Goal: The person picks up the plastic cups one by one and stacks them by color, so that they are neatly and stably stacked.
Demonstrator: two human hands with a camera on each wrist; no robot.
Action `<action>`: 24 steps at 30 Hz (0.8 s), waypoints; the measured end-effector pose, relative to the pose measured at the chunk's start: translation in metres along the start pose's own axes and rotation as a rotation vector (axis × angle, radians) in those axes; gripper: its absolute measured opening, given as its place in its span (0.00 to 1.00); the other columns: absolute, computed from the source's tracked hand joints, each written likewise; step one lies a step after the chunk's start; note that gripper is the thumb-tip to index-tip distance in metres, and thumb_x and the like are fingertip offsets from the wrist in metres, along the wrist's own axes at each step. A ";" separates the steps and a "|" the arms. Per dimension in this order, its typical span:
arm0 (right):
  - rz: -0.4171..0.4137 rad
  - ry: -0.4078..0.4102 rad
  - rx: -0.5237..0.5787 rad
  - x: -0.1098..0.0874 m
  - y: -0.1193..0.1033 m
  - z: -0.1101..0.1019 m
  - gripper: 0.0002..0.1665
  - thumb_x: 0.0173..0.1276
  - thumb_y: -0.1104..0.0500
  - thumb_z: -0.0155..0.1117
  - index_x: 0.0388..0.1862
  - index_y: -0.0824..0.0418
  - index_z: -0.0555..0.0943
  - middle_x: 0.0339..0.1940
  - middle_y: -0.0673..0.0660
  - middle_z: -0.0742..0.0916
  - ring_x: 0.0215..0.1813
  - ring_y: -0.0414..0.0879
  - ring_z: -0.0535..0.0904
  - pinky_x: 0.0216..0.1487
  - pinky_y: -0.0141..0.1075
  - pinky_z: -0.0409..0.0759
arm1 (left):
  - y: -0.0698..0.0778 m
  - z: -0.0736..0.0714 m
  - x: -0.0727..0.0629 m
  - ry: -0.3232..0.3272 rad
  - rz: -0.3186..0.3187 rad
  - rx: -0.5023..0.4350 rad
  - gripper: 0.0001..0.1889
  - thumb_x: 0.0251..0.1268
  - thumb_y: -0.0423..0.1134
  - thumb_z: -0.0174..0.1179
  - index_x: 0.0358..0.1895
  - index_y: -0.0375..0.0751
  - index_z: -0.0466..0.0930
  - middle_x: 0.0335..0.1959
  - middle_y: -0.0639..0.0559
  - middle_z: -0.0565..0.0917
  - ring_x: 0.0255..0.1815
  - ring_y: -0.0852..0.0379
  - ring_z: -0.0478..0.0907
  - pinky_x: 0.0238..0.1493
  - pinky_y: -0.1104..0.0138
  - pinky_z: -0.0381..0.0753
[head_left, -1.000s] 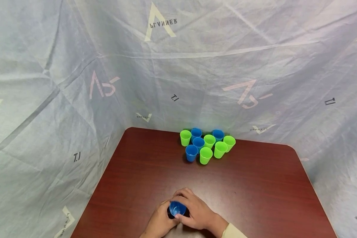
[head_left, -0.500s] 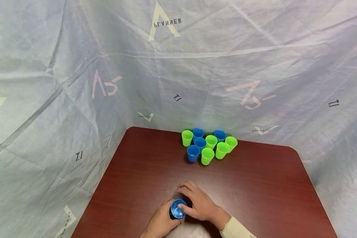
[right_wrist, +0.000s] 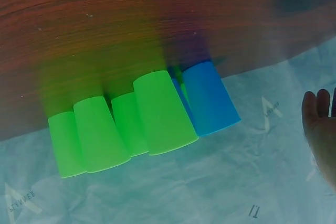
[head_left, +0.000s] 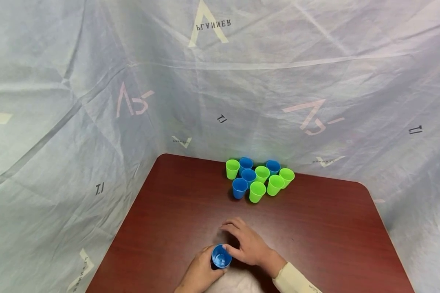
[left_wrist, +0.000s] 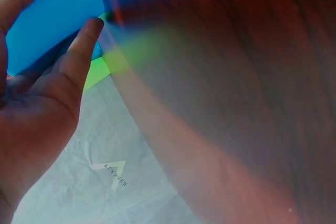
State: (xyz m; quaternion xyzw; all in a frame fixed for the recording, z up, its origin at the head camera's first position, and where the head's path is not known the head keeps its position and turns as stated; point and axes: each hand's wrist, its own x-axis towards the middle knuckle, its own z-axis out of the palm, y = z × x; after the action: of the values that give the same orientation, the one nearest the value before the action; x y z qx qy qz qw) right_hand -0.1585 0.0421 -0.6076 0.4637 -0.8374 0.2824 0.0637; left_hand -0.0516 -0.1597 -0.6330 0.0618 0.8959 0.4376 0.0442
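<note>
Near the front of the table, my left hand (head_left: 201,272) grips a blue cup (head_left: 221,260), its mouth facing up towards the head camera. In the left wrist view, the fingers and thumb of the left hand (left_wrist: 42,100) curve around the side of the blue cup (left_wrist: 50,17). To the right of the cup is my right hand (head_left: 250,246), fingers loosely bent and spread. Its thumb tip lies at the cup's rim; whether it touches is hard to tell. Only part of the right hand (right_wrist: 321,129) shows at the edge of the right wrist view.
At the back of the reddish-brown table (head_left: 315,219) stands a cluster of upright cups, several green (head_left: 257,193) and several blue (head_left: 239,189). Grey printed sheets (head_left: 264,93) hang behind the table and along both sides.
My right hand has let go of the cup and moved slightly away to the right, its fingers opening. The left hand keeps its grip. The view has shifted slightly.
</note>
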 end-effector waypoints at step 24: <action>0.060 0.119 -0.058 0.018 0.029 -0.021 0.27 0.68 0.54 0.73 0.65 0.57 0.81 0.63 0.56 0.83 0.67 0.49 0.76 0.65 0.50 0.83 | 0.002 0.005 0.000 0.045 -0.046 0.015 0.39 0.53 0.53 0.82 0.67 0.41 0.79 0.60 0.47 0.87 0.60 0.47 0.86 0.59 0.47 0.85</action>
State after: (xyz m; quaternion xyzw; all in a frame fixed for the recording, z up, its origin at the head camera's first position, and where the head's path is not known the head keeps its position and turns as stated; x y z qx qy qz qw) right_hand -0.1954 0.0513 -0.5957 0.4189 -0.8534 0.2868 0.1181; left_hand -0.0504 -0.1541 -0.6344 0.0318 0.9011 0.4311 0.0335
